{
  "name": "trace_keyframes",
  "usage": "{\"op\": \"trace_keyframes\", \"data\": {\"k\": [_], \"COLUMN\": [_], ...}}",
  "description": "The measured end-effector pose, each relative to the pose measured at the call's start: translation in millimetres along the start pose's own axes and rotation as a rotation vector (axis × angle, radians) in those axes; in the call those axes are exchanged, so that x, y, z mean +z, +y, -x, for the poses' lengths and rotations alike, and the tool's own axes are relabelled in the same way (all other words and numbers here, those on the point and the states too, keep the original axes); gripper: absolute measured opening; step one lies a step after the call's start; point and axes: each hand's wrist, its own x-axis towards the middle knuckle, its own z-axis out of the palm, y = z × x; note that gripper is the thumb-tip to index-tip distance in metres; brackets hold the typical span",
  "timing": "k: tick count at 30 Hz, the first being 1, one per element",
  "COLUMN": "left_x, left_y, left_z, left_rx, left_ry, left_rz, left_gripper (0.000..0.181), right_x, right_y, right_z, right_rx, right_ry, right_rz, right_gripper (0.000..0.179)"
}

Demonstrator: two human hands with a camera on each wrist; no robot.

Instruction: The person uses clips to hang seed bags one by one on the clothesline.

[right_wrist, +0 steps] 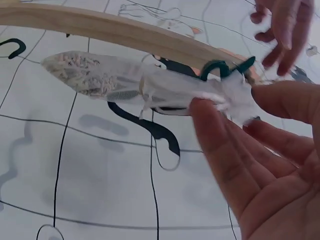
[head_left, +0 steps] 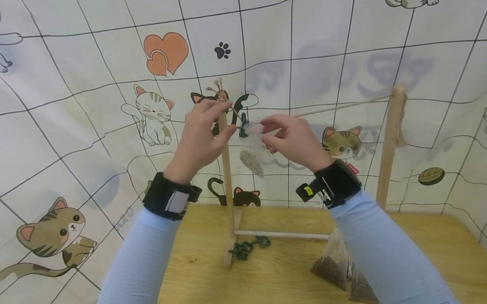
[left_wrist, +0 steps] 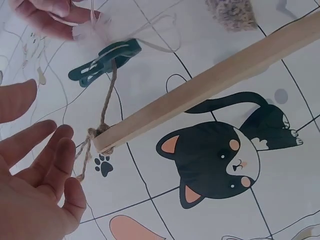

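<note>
A green clothespin [left_wrist: 107, 60] hangs from a twine rope [left_wrist: 109, 92] knotted at the top of a wooden post [head_left: 227, 181]. It bites the gathered top of a sheer white drawstring pouch [right_wrist: 120, 82] with mottled bits in its bottom. My left hand [head_left: 204, 133] is beside the post's top, left of the clothespin; its fingers are spread and bent a little, and the left wrist view shows nothing between them. My right hand [head_left: 291, 137] touches the pouch's white top from the right, index and thumb apart on either side of the fabric. Loose drawstrings trail near its fingers.
The rope runs right to a second wooden post [head_left: 391, 146]. A white rod [head_left: 281, 234] joins the stand at the bottom. More green clothespins [head_left: 244, 250] lie by the left foot. Pouches with dark contents [head_left: 331, 268] lie on the wooden table [head_left: 219, 290] under my right forearm.
</note>
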Motion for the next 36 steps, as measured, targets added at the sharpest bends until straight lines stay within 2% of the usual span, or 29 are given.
{"op": "trace_keyframes", "data": {"k": [4, 8, 12, 19, 29, 36], "left_x": [2.9, 9.3, 20.9, 48.9, 95.4, 127.9], "left_y": [1.6, 6.3, 11.6, 17.7, 20.0, 22.6], "left_z": [24.5, 47.8, 68.3, 105.0, 155.1, 181.1], "left_rx": [0.045, 0.059, 0.061, 0.005, -0.072, -0.107], "left_ry": [0.116, 0.161, 0.185, 0.171, 0.159, 0.111], "left_rz": [0.053, 0.056, 0.049, 0.028, -0.003, 0.023], "left_gripper": [0.043, 0.041, 0.040, 0.041, 0.039, 0.041], "right_x": [-10.5, -15.8, -15.0, 1.9, 40.5, 62.4], "right_y": [10.5, 23.9, 34.9, 56.0, 93.3, 109.8], "right_z": [28.5, 57.1, 82.8, 124.4, 173.8, 203.3], "right_rx": [-0.010, -0.010, -0.048, -0.043, -0.039, 0.050], "right_ry": [0.015, 0.053, 0.102, 0.158, 0.316, 0.314], "right_rz": [0.030, 0.086, 0.170, 0.194, 0.229, 0.240], "right_gripper": [0.037, 0.034, 0.027, 0.025, 0.026, 0.029]}}
